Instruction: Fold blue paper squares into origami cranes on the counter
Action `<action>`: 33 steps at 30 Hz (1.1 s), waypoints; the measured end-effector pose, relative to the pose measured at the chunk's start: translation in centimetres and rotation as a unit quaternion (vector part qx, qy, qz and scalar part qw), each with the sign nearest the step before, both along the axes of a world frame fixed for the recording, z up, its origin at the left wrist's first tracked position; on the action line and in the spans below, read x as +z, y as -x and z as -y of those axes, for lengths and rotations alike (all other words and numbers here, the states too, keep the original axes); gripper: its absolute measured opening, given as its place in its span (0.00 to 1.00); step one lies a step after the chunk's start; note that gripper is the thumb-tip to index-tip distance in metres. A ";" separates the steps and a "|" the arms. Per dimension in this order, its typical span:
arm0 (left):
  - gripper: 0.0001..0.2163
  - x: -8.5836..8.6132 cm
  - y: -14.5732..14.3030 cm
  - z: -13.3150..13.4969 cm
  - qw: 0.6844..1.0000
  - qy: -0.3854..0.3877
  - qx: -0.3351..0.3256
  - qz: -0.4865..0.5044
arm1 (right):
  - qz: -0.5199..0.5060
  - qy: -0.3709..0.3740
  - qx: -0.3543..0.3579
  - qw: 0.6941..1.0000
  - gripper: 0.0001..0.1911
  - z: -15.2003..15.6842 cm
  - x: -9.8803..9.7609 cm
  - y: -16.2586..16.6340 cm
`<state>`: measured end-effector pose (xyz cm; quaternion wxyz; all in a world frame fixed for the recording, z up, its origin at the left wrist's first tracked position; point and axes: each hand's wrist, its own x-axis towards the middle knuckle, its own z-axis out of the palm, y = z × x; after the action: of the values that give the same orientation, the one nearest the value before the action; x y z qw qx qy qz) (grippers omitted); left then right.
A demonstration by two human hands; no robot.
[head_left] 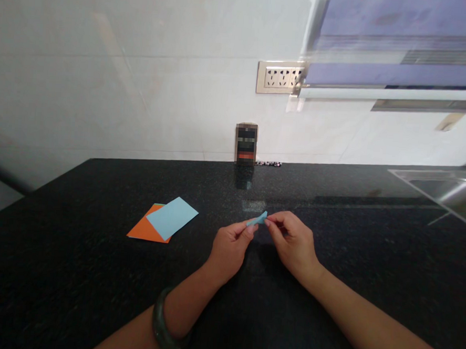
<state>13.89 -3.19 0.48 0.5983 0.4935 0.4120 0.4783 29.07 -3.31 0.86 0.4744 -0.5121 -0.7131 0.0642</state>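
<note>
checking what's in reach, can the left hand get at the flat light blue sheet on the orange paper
Probably yes: the light blue sheet lies on top, left of the left hand, with nothing visible between them. The hand is pinching the folded blue paper, though.

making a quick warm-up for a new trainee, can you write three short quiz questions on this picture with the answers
1. Multiple choice: what lies partly under the flat light-blue sheet?
A) a wall socket
B) an orange sheet
C) a metal sink

2. True or false: the bangle is worn on the left arm.

3. Short answer: what colour is the folded paper that the left hand holds, with the right hand at its other end?

Key: 1. B; 2. True; 3. Light blue.
</note>
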 end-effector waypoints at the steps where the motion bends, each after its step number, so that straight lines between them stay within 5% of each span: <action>1: 0.13 0.1 -0.1 0.0 1.000 0.009 -0.003 0.005 | 0.000 -0.003 0.003 1.000 0.04 0.0 0.0 0.0; 15: 0.04 0.7 -0.1 0.0 0.942 0.206 -0.035 0.263 | 0.077 -0.093 0.044 0.992 0.13 -0.2 -0.3 -0.1; 33: 0.03 0.6 -0.1 -0.1 0.947 0.187 -0.037 0.259 | 0.039 -0.073 0.026 0.996 0.11 0.0 -0.1 -0.1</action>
<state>13.98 -3.11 1.09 0.7835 0.2466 0.3064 0.4810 29.14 -3.29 0.73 0.4802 -0.4597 -0.7470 0.0041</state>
